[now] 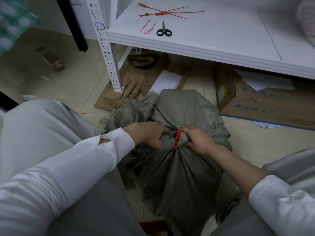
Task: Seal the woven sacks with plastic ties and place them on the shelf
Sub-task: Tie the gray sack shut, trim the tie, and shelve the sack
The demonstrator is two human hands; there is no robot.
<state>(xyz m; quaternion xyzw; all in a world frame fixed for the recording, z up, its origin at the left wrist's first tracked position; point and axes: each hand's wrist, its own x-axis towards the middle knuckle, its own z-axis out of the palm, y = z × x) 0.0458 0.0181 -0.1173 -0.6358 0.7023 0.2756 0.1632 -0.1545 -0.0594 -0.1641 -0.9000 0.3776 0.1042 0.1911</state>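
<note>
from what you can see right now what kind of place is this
Probably a storeroom or packing area. A white metal shelf unit stands over flattened cardboard boxes on a tiled floor, with spare red plastic ties and scissors on the shelf.

- Pale tiled floor (81, 72) in dim light.
- White metal shelving unit (221, 40) with a perforated upright (109, 57).
- Flattened cardboard boxes (255, 101) lie beneath it.
- A dark furniture leg (76, 26) stands behind.

Coarse woven sack (179, 167), smooth plastic tie (177, 138)

Shelf (221, 40) mostly bare right of scissors (164, 30) (ties (163, 12) behind).
</note>
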